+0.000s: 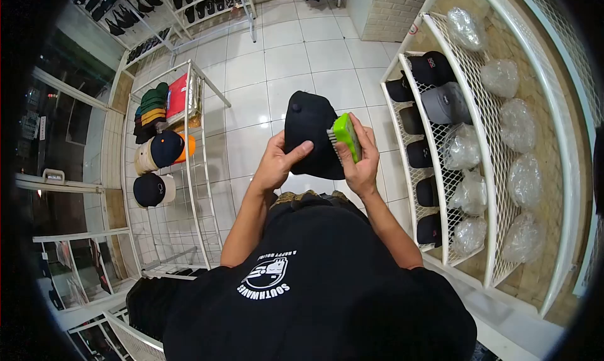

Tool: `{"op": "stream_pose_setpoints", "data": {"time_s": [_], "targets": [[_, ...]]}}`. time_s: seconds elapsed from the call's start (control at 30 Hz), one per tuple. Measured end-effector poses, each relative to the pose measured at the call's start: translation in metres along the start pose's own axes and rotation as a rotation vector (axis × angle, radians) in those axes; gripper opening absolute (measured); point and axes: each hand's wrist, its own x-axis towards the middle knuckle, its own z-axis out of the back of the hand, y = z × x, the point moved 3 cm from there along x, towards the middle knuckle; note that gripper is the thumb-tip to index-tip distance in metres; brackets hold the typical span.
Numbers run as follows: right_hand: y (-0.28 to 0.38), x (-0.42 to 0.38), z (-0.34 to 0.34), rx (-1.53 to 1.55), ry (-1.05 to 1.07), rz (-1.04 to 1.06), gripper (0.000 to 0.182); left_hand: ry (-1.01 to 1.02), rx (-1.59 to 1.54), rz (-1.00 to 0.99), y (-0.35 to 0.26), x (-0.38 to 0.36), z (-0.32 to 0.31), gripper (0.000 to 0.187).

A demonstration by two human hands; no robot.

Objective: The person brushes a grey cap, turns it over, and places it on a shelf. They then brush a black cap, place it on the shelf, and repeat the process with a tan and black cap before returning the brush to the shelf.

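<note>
A black cap is held up in front of my body, over the tiled floor. My left hand grips its left side, with the thumb lying across the fabric. In my right hand is a green brush, pinched between thumb and fingers. The brush's pale bristles face left and are at the cap's right side; whether they touch the fabric I cannot tell.
On the right, a white mesh rack holds caps and several plastic-wrapped items. A white metal rack on the left carries stacked caps and a red packet. Shelves of footwear stand at the back.
</note>
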Motion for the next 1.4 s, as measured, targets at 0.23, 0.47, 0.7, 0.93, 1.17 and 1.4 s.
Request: {"op": "stream_pose_setpoints", "data": {"time_s": [0.23, 0.47, 0.7, 0.93, 1.17, 1.4], "targets": [[0.008, 0.021, 0.009, -0.107, -0.027, 0.108, 0.061, 0.006, 0.008, 0.023, 0.006, -0.001, -0.010, 0.024], [-0.003, 0.034, 0.014, -0.199, 0.081, 0.085, 0.061, 0.087, 0.095, 0.138, 0.006, -0.011, -0.010, 0.030], [-0.011, 0.027, 0.003, -0.284, 0.131, 0.088, 0.065, 0.116, 0.036, 0.233, 0.018, -0.011, -0.006, 0.039], [-0.006, 0.024, -0.005, -0.263, 0.203, 0.194, 0.063, 0.110, 0.045, 0.283, 0.026, -0.009, -0.001, 0.035], [0.000, 0.025, 0.000, -0.147, 0.229, 0.175, 0.062, 0.115, 0.039, 0.283, 0.029, -0.005, 0.003, 0.039], [0.000, 0.024, 0.002, -0.137, 0.143, 0.100, 0.062, 0.028, 0.010, 0.300, 0.037, -0.004, 0.004, 0.038]]}}
